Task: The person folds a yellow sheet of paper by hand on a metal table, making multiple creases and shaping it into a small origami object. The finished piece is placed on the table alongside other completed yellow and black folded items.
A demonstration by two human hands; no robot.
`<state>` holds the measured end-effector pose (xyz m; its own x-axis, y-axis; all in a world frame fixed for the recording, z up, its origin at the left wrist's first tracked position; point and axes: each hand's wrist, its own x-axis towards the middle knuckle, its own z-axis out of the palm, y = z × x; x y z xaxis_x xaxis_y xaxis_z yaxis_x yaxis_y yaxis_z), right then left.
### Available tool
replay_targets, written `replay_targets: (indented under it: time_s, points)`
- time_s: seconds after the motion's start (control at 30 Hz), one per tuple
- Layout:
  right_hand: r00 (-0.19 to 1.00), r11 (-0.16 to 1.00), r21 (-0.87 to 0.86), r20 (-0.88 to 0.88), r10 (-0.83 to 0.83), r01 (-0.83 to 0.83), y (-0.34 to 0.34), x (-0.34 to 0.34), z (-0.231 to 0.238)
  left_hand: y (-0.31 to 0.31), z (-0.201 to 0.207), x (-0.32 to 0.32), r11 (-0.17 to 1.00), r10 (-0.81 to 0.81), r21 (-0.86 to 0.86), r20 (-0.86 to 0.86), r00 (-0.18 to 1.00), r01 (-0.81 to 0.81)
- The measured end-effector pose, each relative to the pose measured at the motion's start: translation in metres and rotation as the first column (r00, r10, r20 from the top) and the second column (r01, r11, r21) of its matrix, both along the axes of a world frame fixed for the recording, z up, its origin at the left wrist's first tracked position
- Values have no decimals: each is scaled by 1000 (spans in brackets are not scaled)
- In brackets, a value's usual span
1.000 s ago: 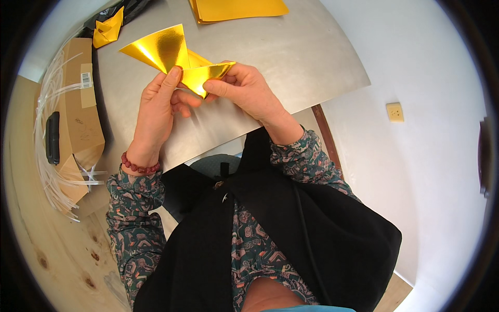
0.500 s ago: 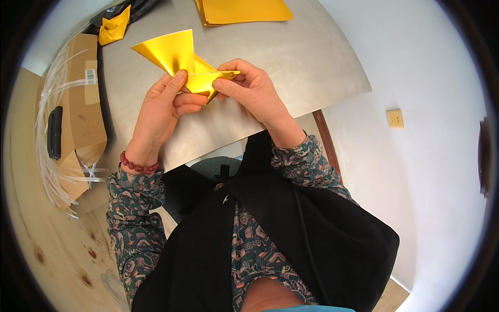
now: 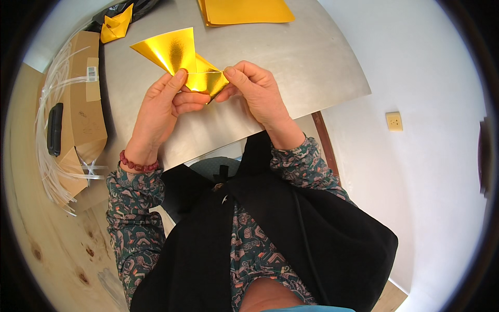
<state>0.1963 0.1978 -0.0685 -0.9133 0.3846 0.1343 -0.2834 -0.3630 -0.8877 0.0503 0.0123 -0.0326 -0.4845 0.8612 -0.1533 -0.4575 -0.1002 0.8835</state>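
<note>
A shiny gold paper (image 3: 174, 49), partly folded, is held up over the near part of the metal table. My left hand (image 3: 166, 99) pinches its lower left part, thumb on the front and fingers curled beneath. At the folded strip's right end, my right hand (image 3: 252, 86) grips the paper between thumb and fingers. A wide flap fans up and to the left, while a smaller fold rises behind the strip. The fingertips behind the paper are partly hidden.
A stack of gold sheets (image 3: 247, 11) lies at the table's far edge. A folded gold paper piece (image 3: 116, 25) rests at the far left by a black plastic bag (image 3: 143, 8). Left of the metal table (image 3: 312, 67) are a cardboard box (image 3: 83, 117) and clear plastic strips (image 3: 44, 135).
My right thumb and fingers have shifted slightly right to the strip's end, which now bends down at that side. My left hand keeps its hold almost unmoved.
</note>
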Motion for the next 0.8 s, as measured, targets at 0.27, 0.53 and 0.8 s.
replay_targets:
  time_s: [0.27,0.53,0.8]
  points:
    - [887,638,639,-164,-432,429,-5,-2,3,1,5,2,987,35,-146,-198,980,-65]
    - [867,397,788,-331,-372,471,-11,-4,10,10,11,16,983,-1,-175,-268,963,-48]
    - [878,442,773,-302,-372,454,-10,0,9,8,8,9,995,-39,-93,-139,990,26]
